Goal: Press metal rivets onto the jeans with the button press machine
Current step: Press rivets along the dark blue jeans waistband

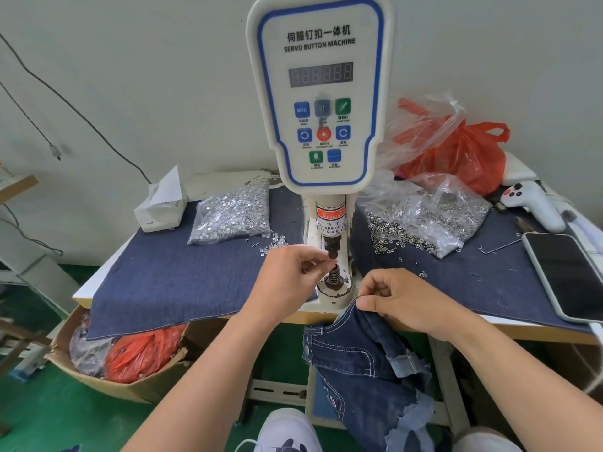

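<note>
The white servo button press machine (pixel 321 93) stands at the table's middle, its black upper punch (pixel 332 247) above a spring-loaded lower die (pixel 334 278). My left hand (pixel 290 282) reaches between punch and die, fingertips pinched together at the die's top; what they pinch is too small to see. My right hand (pixel 404 301) grips the edge of the dark blue jeans (pixel 365 360) just in front of the machine base, with the rest of the jeans hanging below the table edge. A clear bag of silver rivet pins (pixel 233 213) lies left of the machine, a bag of ring-shaped rivet caps (pixel 427 220) right.
Denim cloth (pixel 169 278) covers the table. A tissue box (pixel 161 207) sits back left, a red plastic bag (pixel 456 154) back right, a white handheld device (pixel 535 203) and a phone (pixel 567 275) at the right edge. A cardboard box (pixel 124 360) with bags stands on the floor.
</note>
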Tool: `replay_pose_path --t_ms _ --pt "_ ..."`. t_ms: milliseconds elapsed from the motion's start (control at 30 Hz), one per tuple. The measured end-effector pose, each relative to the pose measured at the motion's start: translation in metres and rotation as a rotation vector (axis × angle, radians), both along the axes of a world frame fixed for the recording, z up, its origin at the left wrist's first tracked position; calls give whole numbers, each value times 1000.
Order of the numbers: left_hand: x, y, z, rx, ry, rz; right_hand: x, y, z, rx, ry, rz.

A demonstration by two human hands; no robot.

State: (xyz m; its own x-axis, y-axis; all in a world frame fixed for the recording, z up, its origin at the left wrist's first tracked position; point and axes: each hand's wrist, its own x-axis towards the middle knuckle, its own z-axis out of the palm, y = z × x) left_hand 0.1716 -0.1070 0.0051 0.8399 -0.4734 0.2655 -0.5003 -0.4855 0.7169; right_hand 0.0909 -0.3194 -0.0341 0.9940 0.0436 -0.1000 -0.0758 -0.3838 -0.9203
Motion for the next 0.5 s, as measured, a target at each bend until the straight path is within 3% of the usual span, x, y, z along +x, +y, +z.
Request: replay_pose_path --t_ms 400,500 --pt "-3 4 2 53 -24 -6 -2 1 3 -5 10 10" --pt "-16 12 -8 -39 -52 64 -4 0 5 39 19 32"
